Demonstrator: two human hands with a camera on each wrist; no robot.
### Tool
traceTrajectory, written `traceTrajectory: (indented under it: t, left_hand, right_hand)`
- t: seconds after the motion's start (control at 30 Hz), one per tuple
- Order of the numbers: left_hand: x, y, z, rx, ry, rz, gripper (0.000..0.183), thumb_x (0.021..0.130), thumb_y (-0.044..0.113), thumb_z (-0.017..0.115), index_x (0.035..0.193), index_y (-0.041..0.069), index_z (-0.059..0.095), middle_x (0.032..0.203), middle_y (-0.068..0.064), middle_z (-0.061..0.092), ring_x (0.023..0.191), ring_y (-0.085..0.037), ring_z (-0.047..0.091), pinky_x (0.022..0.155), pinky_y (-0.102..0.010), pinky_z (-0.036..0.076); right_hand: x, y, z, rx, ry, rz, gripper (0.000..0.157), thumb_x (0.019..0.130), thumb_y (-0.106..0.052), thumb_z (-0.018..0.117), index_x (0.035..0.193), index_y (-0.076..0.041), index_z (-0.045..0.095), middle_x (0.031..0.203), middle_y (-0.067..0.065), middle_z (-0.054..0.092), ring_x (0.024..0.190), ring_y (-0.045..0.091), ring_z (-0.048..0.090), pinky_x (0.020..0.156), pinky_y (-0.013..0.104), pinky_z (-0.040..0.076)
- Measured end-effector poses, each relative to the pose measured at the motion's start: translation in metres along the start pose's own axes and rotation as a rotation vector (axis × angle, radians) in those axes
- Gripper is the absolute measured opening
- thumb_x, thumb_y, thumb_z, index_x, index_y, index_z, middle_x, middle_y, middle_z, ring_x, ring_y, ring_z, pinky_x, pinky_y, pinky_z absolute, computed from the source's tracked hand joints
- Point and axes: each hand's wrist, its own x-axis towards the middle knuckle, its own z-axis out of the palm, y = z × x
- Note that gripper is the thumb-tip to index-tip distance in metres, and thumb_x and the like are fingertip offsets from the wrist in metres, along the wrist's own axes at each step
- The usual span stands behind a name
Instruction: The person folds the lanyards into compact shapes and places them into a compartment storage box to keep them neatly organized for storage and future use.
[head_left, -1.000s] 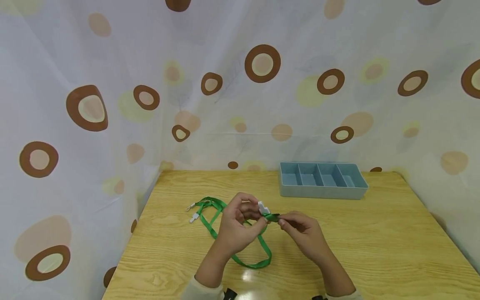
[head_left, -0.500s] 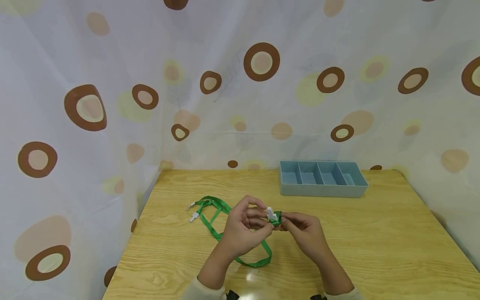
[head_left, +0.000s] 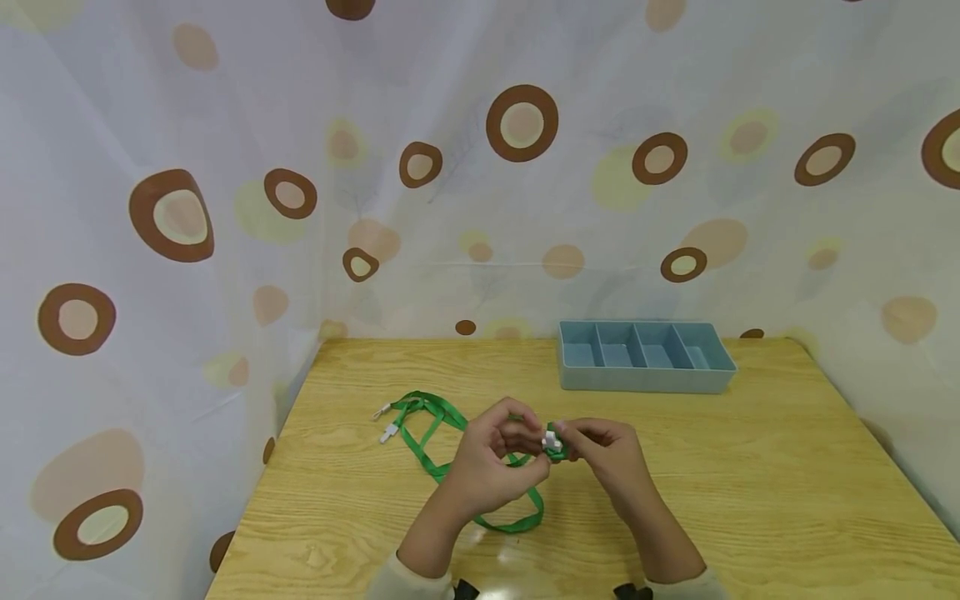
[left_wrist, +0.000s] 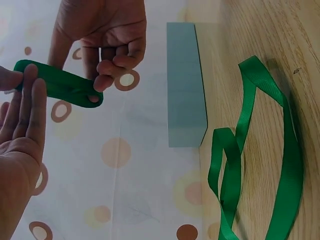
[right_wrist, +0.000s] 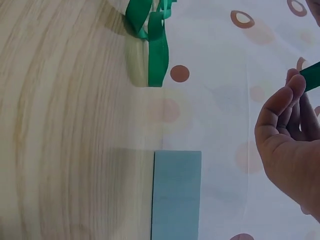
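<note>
A green lanyard, wound into a small flat bundle, is held above the table between both hands. Its white plastic clip pokes up from the bundle in the head view. My left hand pinches one end between thumb and fingers. At the other end, the fingertips of my right hand grip the fold, as the right wrist view also shows. Below and to the left, a second length of green lanyard lies loosely looped on the table, with a white buckle and a small hook; my left hand partly hides it.
At the back right of the wooden table stands a blue-grey tray divided into several compartments. A pale curtain with brown ring patterns hangs behind the table and along its sides.
The stretched strap end between my hands has been wrapped in, forming a compact bundle around the white clip. Both hands have drawn closer together, the left shifting right. The loops on the table stayed put.
</note>
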Motion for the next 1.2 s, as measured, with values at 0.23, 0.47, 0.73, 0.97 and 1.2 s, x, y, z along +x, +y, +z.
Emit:
traceTrajectory:
  t: [0.23,0.47,0.73,0.97,1.2]
  left_hand:
    - [-0.0011,-0.002,0.0004,-0.022,-0.001,-0.023,0.03,0.089,-0.01,0.07,0.113,0.001,0.056,0.105,-0.027,0.076,0.097,-0.021,0.079,0.088,-0.042,0.066]
    - [0.0011,-0.0023,0.0009,-0.025,-0.019,-0.006,0.037,0.09,-0.003,0.082,0.117,0.002,0.056,0.105,-0.027,0.074,0.097,-0.021,0.078,0.085,-0.044,0.066]
    - [0.0018,-0.0021,0.0013,0.001,-0.025,-0.04,0.032,0.093,0.0,0.081,0.116,0.004,0.06,0.105,-0.024,0.075,0.097,-0.02,0.077,0.087,-0.042,0.066]
    - [0.0033,-0.0006,0.0012,0.016,0.02,-0.083,0.029,0.095,0.0,0.079,0.118,0.005,0.062,0.109,-0.023,0.077,0.1,-0.015,0.076,0.09,-0.038,0.065]
    - [0.0051,-0.0036,-0.0009,0.037,0.064,-0.094,0.03,0.094,0.002,0.08,0.118,0.007,0.063,0.108,-0.022,0.078,0.098,-0.017,0.078,0.088,-0.038,0.065]
  right_hand:
    - [-0.0023,-0.0055,0.0042,0.018,0.01,0.063,0.024,0.101,-0.012,0.073,0.111,0.009,0.077,0.089,-0.01,0.078,0.076,0.01,0.068,0.075,0.028,0.06]
    - [-0.0022,-0.0077,0.0055,0.002,0.035,0.078,0.027,0.1,-0.013,0.075,0.115,0.01,0.075,0.092,-0.01,0.078,0.082,0.011,0.071,0.079,0.028,0.061]
    - [-0.0025,-0.0057,0.0043,0.063,0.051,0.066,0.032,0.1,-0.009,0.074,0.123,0.014,0.069,0.096,-0.01,0.078,0.088,0.01,0.074,0.083,0.027,0.063]
    - [-0.0033,-0.0049,0.0041,0.054,0.051,0.063,0.03,0.1,-0.004,0.073,0.124,0.013,0.069,0.1,-0.01,0.077,0.094,0.009,0.074,0.086,0.025,0.062]
    - [-0.005,0.0,0.0054,0.017,0.025,-0.028,0.026,0.099,-0.003,0.074,0.121,0.01,0.07,0.104,-0.008,0.076,0.095,0.011,0.073,0.086,0.025,0.063]
